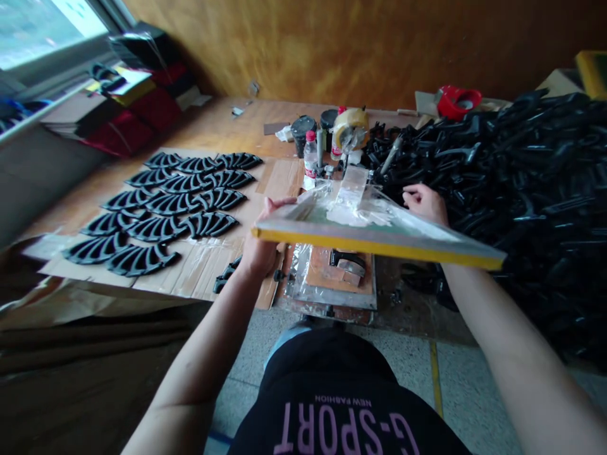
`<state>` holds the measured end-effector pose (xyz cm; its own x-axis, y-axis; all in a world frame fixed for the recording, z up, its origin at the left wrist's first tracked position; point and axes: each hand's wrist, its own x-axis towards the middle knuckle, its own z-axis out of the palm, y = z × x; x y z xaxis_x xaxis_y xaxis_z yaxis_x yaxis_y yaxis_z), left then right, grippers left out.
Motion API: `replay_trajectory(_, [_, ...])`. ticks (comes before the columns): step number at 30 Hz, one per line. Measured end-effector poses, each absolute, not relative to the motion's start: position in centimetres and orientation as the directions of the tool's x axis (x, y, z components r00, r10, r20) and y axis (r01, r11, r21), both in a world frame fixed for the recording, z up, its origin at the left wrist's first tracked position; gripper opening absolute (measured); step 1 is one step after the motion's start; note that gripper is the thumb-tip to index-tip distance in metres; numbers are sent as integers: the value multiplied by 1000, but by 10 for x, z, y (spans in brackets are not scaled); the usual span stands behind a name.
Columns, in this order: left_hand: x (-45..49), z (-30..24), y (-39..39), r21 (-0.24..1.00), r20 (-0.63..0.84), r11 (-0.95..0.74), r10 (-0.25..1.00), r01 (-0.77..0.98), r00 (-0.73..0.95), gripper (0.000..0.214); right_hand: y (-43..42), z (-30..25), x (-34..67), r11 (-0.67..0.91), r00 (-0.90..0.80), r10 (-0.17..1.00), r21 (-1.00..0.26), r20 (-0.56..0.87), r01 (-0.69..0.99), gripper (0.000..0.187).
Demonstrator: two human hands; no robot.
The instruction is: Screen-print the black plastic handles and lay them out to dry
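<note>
A yellow-edged screen-printing frame (379,243) is tilted up above a taped printing base (332,287). On the base lies one black plastic part (348,260). My left hand (263,243) grips the frame's left edge from below, thumb on top. My right hand (425,202) reaches past the frame's far right side into a big heap of black plastic parts (516,183), fingers curled on the parts; what they hold is unclear.
Rows of black fan-shaped parts (165,202) lie on cardboard (199,272) at left. Bottles, cans and a tape roll (349,128) stand behind the frame. A red tape dispenser (458,101) sits at the back right. Boxes (123,120) sit under the window.
</note>
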<state>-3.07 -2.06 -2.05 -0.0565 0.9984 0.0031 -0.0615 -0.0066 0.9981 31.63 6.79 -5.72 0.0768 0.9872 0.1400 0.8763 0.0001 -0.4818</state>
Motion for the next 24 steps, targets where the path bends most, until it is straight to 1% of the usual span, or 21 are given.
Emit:
replay_trajectory(2, [-25,-8,1,994,81,-84,996,-63,-42,61,50,-89,312,-24,58,997,-484,55,875,28])
replay_trajectory(3, [-22,-3,9,994,90,-92,995,-66,-31,62,38,-106,304,5,7,1000,-472,23,882,24])
replay_trajectory(4, [-20,-1,16,993,91,-93,995,-76,-33,63,25,-123,293,49,-59,998,-456,-8,889,22])
replay_trajectory(5, [-18,-1,19,991,90,-95,995,-92,-53,63,13,-138,280,125,-151,988,-419,-30,899,22])
replay_trajectory(7, [-12,-11,13,986,66,-85,989,-141,-134,61,-8,-159,258,260,-288,957,-314,-44,913,22])
replay_trajectory(8, [-8,-20,4,985,28,-56,986,-165,-167,59,-15,-164,249,297,-321,945,-258,-54,919,21])
replay_trajectory(9, [-3,-32,-9,984,-40,12,987,-179,-156,58,-21,-166,242,304,-325,943,-216,-70,928,20])
replay_trajectory(11, [10,-59,-44,952,-266,261,964,-161,-5,59,-27,-162,232,285,-306,946,-177,-105,942,20])
replay_trajectory(12, [18,-73,-63,896,-416,430,900,-115,129,60,-30,-158,226,284,-304,947,-174,-104,943,22])
replay_trajectory(13, [27,-87,-81,827,-527,553,824,-96,206,62,-34,-153,218,299,-317,945,-180,-82,937,23])
replay_trajectory(14, [35,-99,-96,783,-577,606,792,-140,200,63,-39,-148,208,336,-349,936,-191,-40,922,24])
replay_trajectory(15, [41,-109,-108,758,-597,619,786,-206,163,62,-45,-144,196,395,-401,916,-207,15,895,24])
replay_trajectory(17, [42,-126,-122,768,-583,534,811,-354,-42,58,-60,-137,164,541,-529,841,-243,116,805,23])
replay_trajectory(18, [35,-134,-125,787,-566,475,810,-395,-154,56,-67,-136,145,608,-591,793,-269,150,748,22])
replay_trajectory(20, [5,-148,-128,828,-532,385,769,-408,-355,54,-73,-137,108,701,-691,702,-340,174,627,18])
replay_trajectory(21, [-16,-155,-130,845,-518,361,738,-395,-433,53,-72,-140,89,723,-724,669,-378,170,579,16])
replay_trajectory(23, [-65,-173,-136,862,-506,374,661,-342,-554,52,-62,-149,52,733,-767,628,-432,132,525,18])
replay_trajectory(24, [-89,-182,-139,854,-515,422,607,-303,-605,51,-54,-154,35,730,-780,618,-438,97,524,21])
